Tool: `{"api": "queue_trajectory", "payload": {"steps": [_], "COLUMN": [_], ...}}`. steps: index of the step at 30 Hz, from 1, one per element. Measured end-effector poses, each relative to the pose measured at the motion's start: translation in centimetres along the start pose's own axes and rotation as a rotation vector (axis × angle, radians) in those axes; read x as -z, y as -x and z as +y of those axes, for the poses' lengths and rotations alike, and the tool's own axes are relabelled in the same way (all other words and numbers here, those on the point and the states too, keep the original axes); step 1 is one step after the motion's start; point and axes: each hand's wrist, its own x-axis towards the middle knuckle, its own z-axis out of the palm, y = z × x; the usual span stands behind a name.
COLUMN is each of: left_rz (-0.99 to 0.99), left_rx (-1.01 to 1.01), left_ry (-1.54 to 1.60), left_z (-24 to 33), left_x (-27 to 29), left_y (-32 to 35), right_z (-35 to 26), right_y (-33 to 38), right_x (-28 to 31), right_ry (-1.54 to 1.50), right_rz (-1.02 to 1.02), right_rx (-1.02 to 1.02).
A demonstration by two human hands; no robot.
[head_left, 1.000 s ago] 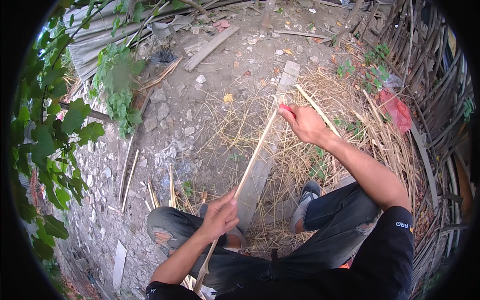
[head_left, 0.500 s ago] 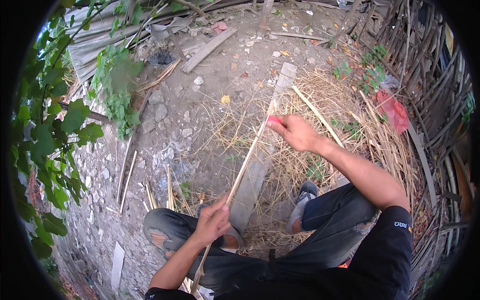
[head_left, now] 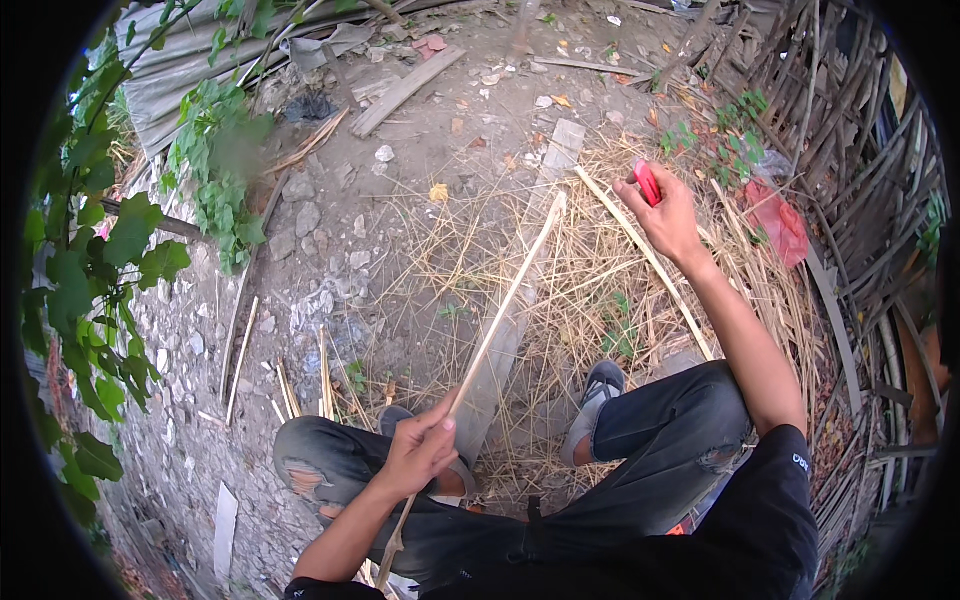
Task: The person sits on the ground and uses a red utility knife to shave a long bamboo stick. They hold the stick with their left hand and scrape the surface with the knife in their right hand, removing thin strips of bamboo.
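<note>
Gripping the strip (head_left: 505,300) low down, the left hand (head_left: 418,455) stays clamped. The right hand (head_left: 668,215) has left the strip, lifting away, fingers closed on a red tool (head_left: 648,182).

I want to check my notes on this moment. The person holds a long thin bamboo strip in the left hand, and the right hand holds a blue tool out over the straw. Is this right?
Not quite: the tool in the right hand is red, not blue, as the head view shows. The rest stands: the left hand holds the long thin bamboo strip, and the right hand is out over the straw.
</note>
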Motion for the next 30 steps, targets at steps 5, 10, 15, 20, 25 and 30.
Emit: {"api": "queue_trajectory", "payload": {"steps": [5,10,15,20,25,30], "left_rz": [0.017,0.128,0.253,0.31,0.359,0.284], "left_rx": [-0.036,-0.08,-0.125,-0.165,-0.008,-0.156], "left_ry": [-0.069,-0.283,-0.503,-0.623,-0.624,-0.575], "left_z": [-0.3,-0.1,0.3,0.4,0.5,0.1], "left_x": [-0.2,-0.5,-0.5,-0.7,-0.2,-0.3], "left_y": [-1.1,-1.4,-1.7,-1.9,-1.6,-0.1], "right_z": [-2.4,-4.8,-9.9,-12.3,-10.7,-6.7], "right_y": [0.3,1.3,5.3,10.4,8.7,1.2], "right_x": [-0.9,-2.2,-3.8,-7.2,-8.9,-7.1], "right_ry": [0.049,-0.075,-0.125,-0.171,-0.132,-0.044], "right_rz": [-0.141,-0.384,-0.857,-0.952,-0.827,-0.694], "right_rx": [0.174,0.133,0.083,0.264,0.183,-0.132]}}
